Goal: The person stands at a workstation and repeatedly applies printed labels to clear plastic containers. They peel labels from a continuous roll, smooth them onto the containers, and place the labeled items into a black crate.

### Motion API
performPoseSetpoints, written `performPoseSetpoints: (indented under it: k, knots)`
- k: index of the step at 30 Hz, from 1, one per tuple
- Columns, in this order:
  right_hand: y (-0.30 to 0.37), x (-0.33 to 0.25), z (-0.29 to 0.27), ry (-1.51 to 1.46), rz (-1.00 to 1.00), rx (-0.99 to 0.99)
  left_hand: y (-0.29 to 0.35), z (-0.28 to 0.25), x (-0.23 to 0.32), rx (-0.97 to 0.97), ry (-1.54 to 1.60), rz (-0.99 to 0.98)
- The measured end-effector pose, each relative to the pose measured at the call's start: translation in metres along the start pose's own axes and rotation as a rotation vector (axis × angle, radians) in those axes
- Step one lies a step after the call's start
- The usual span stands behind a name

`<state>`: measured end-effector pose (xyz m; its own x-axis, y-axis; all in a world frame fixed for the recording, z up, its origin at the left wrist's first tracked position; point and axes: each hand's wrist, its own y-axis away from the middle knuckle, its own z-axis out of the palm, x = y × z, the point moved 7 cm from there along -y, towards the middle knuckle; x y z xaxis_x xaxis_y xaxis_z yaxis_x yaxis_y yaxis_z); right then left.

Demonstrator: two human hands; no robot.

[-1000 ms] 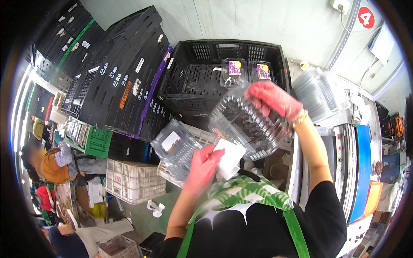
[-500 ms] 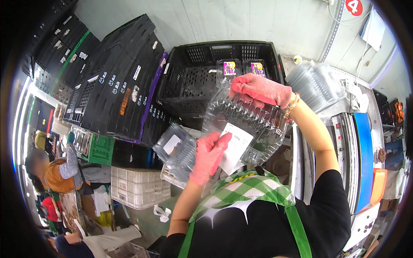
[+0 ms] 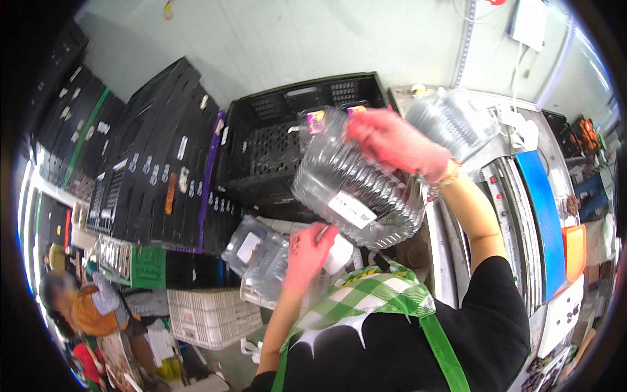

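My right hand [image 3: 400, 145], in a pink glove and somewhat blurred, grips the upper edge of a nested stack of clear plastic containers [image 3: 320, 179]. The stack is tilted in front of me. A white printed label [image 3: 353, 210] lies on its near face. Below it, my left hand [image 3: 308, 256], also pink-gloved, pinches a piece of white label paper [image 3: 339, 253] between thumb and fingers, apart from the stack. More clear containers [image 3: 268, 264] stand beside my left hand. Beyond the held stack, containers with colourful labels [image 3: 315, 122] sit in a black crate [image 3: 238, 163].
Tall stacks of black crates [image 3: 153, 163] rise at the left, above a white crate [image 3: 212, 317]. Another pile of clear containers [image 3: 454, 124] stands at the back right. A blue panel [image 3: 541, 222] leans at the right. A person [image 3: 95, 307] is at the far left.
My left hand has moved down from the container stack, and a label now shows on the stack apart from the paper in that hand. The view has shifted; my right hand keeps its grip.
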<state>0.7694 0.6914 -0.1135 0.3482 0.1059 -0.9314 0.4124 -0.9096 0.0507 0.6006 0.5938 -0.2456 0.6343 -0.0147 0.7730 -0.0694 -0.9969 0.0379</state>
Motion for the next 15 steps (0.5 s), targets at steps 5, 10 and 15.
performPoseSetpoints:
  k: [5,10,15]
  knots:
    - [0.091,-0.060,-0.135,0.141,-0.537,0.992,0.036,0.003,-0.023,0.052,0.302,-0.072]
    - [0.061,-0.004,-0.174,1.142,-0.448,1.222,0.060,-0.025,-0.014,0.395,0.505,0.189]
    - [-0.009,0.155,-0.222,1.142,0.228,0.788,0.066,-0.040,-0.013,0.423,0.965,0.044]
